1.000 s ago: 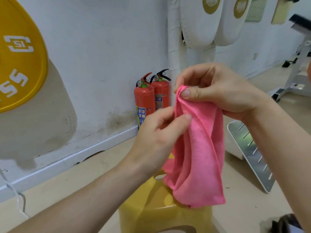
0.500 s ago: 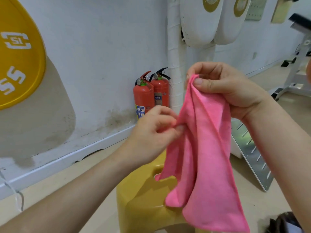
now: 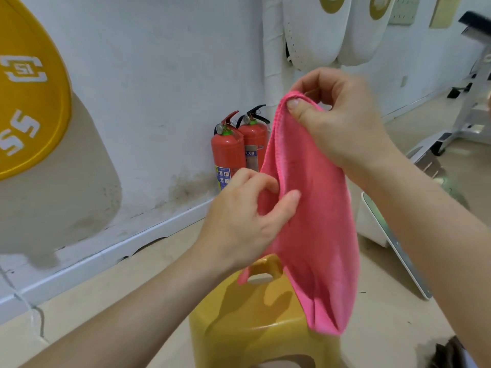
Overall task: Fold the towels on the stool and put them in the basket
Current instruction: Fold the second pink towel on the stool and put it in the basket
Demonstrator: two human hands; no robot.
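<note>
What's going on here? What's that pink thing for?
A person is holding a pink towel up over a yellow stool. The right hand pinches the towel's top corner, and the left hand pinches an edge lower down. The towel hangs loose and is not folded yet.

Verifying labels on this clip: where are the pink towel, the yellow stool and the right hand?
pink towel (image 3: 316, 224), head view, middle of the hanging cloth.
yellow stool (image 3: 239, 314), head view, bare seat top.
right hand (image 3: 342, 128), head view, middle of the hand.
</note>
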